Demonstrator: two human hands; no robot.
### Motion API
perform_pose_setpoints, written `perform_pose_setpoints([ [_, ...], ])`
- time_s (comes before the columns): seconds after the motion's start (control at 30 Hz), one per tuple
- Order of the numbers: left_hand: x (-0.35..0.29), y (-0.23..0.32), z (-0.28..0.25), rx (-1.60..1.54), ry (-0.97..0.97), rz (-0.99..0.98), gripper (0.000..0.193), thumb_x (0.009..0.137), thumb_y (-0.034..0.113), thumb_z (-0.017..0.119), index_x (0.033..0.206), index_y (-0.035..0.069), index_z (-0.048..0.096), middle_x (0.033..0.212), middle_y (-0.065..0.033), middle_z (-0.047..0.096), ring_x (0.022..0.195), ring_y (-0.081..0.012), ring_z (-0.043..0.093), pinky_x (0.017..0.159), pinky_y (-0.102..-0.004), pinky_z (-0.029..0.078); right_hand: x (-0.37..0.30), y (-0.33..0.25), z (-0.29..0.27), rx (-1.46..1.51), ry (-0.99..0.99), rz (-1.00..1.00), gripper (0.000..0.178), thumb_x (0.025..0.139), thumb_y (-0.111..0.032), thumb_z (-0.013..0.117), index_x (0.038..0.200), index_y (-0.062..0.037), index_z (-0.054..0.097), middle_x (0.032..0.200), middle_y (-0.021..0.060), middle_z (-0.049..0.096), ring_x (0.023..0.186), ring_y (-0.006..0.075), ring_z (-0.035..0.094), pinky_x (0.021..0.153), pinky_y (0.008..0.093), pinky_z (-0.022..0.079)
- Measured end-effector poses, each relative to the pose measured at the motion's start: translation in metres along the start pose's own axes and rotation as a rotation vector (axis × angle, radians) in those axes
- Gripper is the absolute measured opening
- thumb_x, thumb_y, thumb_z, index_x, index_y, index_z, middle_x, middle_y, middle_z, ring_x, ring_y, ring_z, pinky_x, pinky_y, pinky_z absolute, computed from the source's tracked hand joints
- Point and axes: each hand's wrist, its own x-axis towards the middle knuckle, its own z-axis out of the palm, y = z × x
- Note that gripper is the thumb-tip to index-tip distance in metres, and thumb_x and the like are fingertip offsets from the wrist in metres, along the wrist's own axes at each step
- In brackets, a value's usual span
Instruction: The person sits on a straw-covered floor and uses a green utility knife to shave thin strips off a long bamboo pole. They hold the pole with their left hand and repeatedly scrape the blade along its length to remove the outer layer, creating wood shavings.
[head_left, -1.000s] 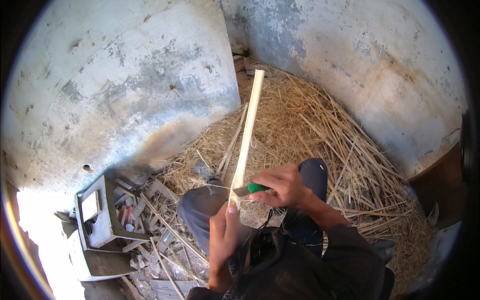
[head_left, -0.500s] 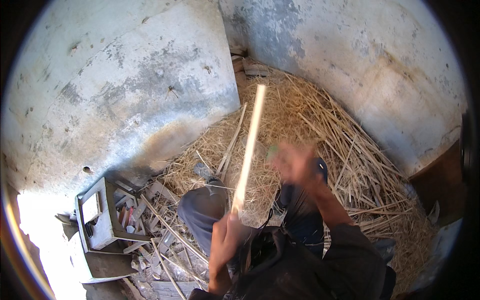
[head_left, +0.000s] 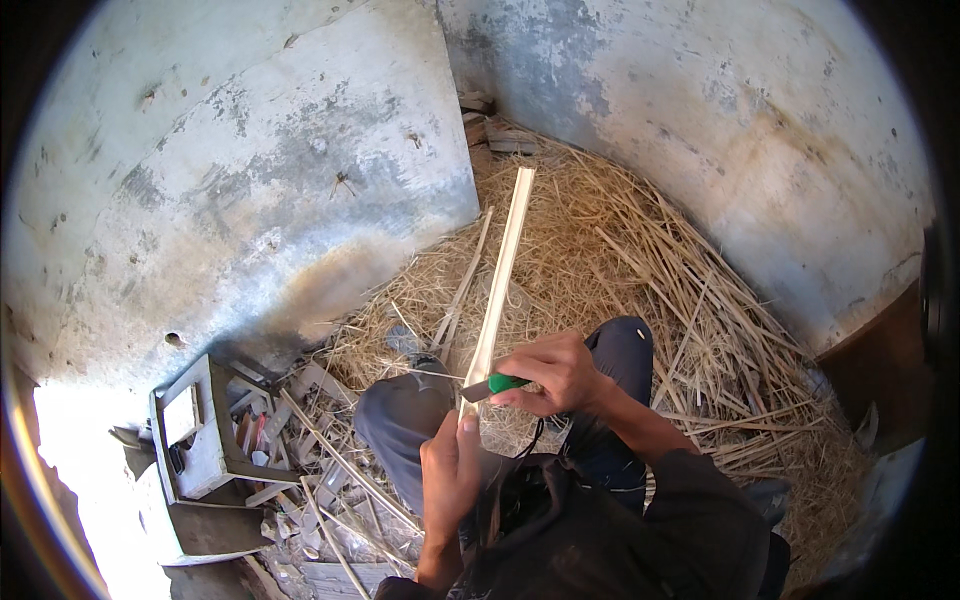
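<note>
Straw heap (head_left: 650,260) fills the corner under the grey walls (head_left: 230,170). Long pale cane strip (head_left: 503,265) runs out over it, away from the knees. Left hand (head_left: 452,475) wrapped tight around the strip's near end. Right hand (head_left: 560,372) clenched on a green-handled knife (head_left: 497,385), blade touching the strip just above the left hand.

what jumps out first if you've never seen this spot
A long pale split cane runs up the middle of the view, gripped low by the left hand while the right hand presses a green-handled knife against it. A deep bed of straw fills the corner between two stained, weathered walls.
</note>
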Motion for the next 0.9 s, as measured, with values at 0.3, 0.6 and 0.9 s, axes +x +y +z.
perform_pose_setpoints([
  [0.3,-0.003,0.013,0.000,0.052,0.029,-0.014,0.027,0.110,0.017,0.048,0.095,-0.003,0.057,0.070,-0.0266,0.057,0.067,-0.0507,0.056,0.059,-0.0463,0.043,0.002,0.001,-0.004,-0.076,-0.007,-0.001,0.031,0.088,-0.042,0.082,0.094,-0.0132,0.075,0.076,0.0009,0.073,0.058,0.0178,0.068,0.051,0.0319,0.050],
  [0.6,-0.029,-0.043,-0.018,-0.196,-0.179,-0.140,0.039,0.114,0.026,0.044,0.092,-0.002,0.059,0.064,-0.0051,0.050,0.061,-0.0143,0.043,0.058,-0.0348,0.038,-0.006,0.064,-0.042,-0.351,0.303,0.321,0.029,0.097,-0.038,0.074,0.097,-0.0099,0.073,0.076,0.0050,0.071,0.058,0.0188,0.066,0.053,0.0310,0.050],
  [0.9,-0.013,-0.023,-0.014,-0.250,-0.190,-0.159,0.052,0.115,0.047,0.040,0.085,0.007,0.054,0.070,0.0062,0.045,0.064,-0.0045,0.039,0.056,-0.0244,0.030,-0.008,0.031,-0.020,-0.021,0.107,0.033,0.032,0.093,-0.038,0.078,0.089,-0.0064,0.072,0.072,0.0050,0.071,0.056,0.0203,0.067,0.052,0.0341,0.051],
])
